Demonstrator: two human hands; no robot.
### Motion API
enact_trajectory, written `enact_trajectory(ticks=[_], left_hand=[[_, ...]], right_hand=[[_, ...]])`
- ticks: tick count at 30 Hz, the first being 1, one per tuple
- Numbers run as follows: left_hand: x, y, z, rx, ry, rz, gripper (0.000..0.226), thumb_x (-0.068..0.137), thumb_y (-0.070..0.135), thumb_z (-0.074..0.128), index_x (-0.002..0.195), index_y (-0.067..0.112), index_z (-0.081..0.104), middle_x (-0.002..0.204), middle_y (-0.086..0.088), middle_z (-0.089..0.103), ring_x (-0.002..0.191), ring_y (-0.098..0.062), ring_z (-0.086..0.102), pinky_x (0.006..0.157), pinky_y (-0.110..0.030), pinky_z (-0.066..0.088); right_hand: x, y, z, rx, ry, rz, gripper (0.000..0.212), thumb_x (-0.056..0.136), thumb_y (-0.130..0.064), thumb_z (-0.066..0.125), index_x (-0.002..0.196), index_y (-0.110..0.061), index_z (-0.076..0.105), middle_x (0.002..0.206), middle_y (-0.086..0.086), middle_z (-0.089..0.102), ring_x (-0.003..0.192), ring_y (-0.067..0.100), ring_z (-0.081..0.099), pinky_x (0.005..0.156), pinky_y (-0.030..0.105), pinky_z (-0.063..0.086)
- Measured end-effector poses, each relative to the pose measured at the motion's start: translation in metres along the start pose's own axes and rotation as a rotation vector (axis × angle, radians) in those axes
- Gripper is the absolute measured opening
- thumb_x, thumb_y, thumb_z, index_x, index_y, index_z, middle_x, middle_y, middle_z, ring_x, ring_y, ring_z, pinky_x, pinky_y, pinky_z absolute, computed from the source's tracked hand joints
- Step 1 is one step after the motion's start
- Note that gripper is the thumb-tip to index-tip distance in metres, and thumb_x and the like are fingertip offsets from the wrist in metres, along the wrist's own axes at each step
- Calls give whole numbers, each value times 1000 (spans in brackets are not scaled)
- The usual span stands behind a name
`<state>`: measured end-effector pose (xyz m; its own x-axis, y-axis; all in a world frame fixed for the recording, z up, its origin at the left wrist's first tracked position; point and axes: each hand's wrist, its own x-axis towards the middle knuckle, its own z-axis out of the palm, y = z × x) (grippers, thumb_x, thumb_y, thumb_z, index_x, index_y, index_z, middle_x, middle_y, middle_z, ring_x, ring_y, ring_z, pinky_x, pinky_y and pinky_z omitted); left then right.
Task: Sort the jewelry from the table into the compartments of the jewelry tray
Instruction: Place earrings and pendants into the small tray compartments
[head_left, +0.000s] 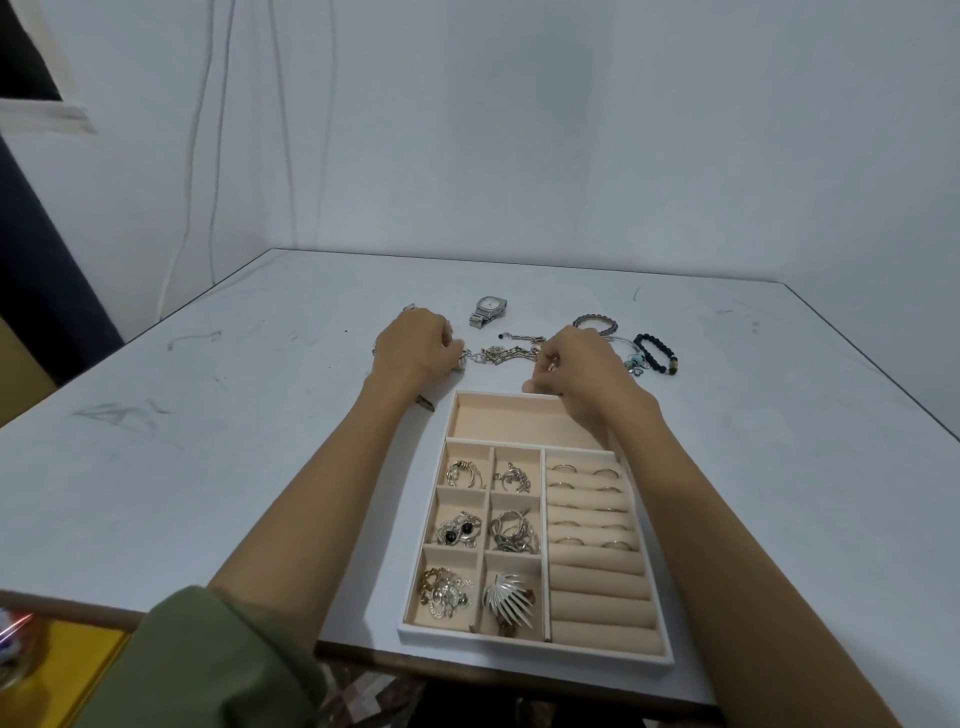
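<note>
On the bench (260, 467) beyond the tray (519, 646), left hand (413, 348) curled on one end of a chain (498, 355), right hand (576, 374) pinching the other end.

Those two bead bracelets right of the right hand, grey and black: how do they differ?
The grey bracelet has pale grey beads; the black bracelet has dark ones. The black one carries a gold-coloured bead at its near end; the grey one shows none. The grey one lies farther back, nearer the watch; the black one lies farther right. Both are bead loops lying flat on the table, outside the tray.
</note>
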<state>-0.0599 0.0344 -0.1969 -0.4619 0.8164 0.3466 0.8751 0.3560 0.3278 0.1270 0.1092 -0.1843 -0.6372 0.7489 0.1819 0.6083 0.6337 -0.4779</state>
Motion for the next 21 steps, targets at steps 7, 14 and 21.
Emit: enact_trajectory(ticks=[7,14,21], left_hand=[[-3,4,-3,84,6,0,13,83,28,64,83,18,72,89,-4,70,95,-26,59,72,-30,37],[-3,6,-5,-54,-59,-128,11,83,24,64,73,22,62,86,2,69,93,-24,61,76,-32,44],[-2,-3,-11,-332,-37,-192,8,87,28,60,89,21,60,97,5,65,96,-19,59,79,-33,43]], right_hand=[[3,3,3,-44,-5,-11,4,72,-1,73,74,-5,73,51,-15,52,56,5,54,53,23,37],[3,7,6,-75,-56,2,7,85,-8,59,80,-12,63,67,-16,57,75,16,57,62,28,38],[1,-8,-15,429,-65,49,12,92,-17,60,95,-6,61,64,-5,49,43,9,48,53,26,43]])
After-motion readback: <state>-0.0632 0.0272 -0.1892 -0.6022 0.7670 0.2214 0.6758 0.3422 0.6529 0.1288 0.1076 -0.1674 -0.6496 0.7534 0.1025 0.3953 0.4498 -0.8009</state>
